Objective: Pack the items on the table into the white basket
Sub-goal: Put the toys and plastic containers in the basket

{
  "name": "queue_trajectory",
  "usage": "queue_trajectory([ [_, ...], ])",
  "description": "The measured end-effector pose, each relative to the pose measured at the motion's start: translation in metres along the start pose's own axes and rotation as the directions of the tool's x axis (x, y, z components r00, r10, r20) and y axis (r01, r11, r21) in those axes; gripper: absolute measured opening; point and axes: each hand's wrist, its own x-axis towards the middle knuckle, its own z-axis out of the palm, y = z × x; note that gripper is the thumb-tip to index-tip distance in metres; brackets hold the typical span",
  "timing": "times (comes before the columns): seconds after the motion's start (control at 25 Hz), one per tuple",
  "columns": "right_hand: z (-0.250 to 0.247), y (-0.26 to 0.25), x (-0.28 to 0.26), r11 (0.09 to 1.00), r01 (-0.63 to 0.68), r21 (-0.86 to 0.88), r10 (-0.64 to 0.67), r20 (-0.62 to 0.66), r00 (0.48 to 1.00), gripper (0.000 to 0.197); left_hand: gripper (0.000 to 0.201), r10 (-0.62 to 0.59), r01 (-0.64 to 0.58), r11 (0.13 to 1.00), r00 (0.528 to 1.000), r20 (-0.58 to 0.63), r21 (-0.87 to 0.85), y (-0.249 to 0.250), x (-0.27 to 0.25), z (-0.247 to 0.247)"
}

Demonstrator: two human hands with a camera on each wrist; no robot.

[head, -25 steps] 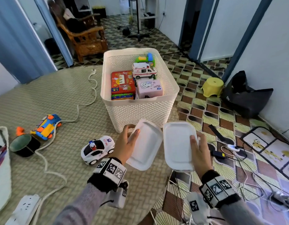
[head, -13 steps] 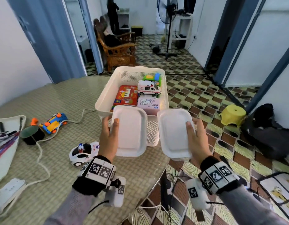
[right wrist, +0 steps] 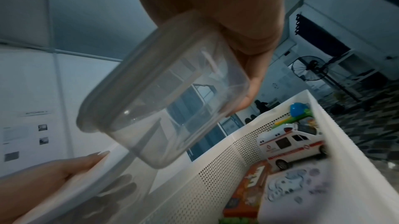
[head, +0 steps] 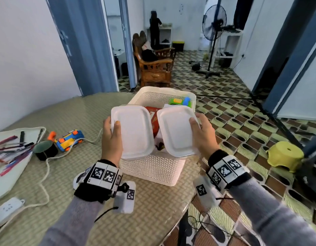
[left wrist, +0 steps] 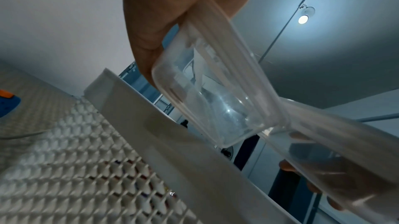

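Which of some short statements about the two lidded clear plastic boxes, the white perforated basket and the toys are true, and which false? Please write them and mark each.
1. Each hand holds one clear plastic box with a white lid: left hand one box, right hand the other. True.
2. The white perforated basket is empty. False: a white toy ambulance and other items lie inside.
3. Both boxes are above the basket. True.
4. The blue and yellow toy car is in the basket. False: it lies on the table.
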Motion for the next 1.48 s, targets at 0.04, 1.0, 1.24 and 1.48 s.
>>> queue_trajectory([
  [0.04,0.004,-0.003,0.014,1.000,0.011,0.002,-0.011,0.024,1.000,0.030,0.036,-0.003,0.003,1.000,1.000,-0.016,-0.003,0.000,0.009,0.005],
  [1.0,0.128,-0.007,0.202,0.993,0.112,0.046,-0.122,0.404,0.907,0.029,0.029,-0.105,0.100,0.994,0.931,-0.349,-0.033,-0.035,0.076,0.043],
  [1.24,0.143,0.025,0.233,0.992,0.116,0.055,-0.127,0.577,0.807,0.027,0.029,-0.116,0.107,0.993,0.889,-0.444,-0.047,-0.040,0.078,0.045],
  [1.48,0.160,0.059,0.262,0.987,0.159,-0.018,-0.090,0.760,0.643,0.028,0.028,-0.085,0.067,0.996,0.804,-0.589,-0.053,-0.030,0.071,0.050],
])
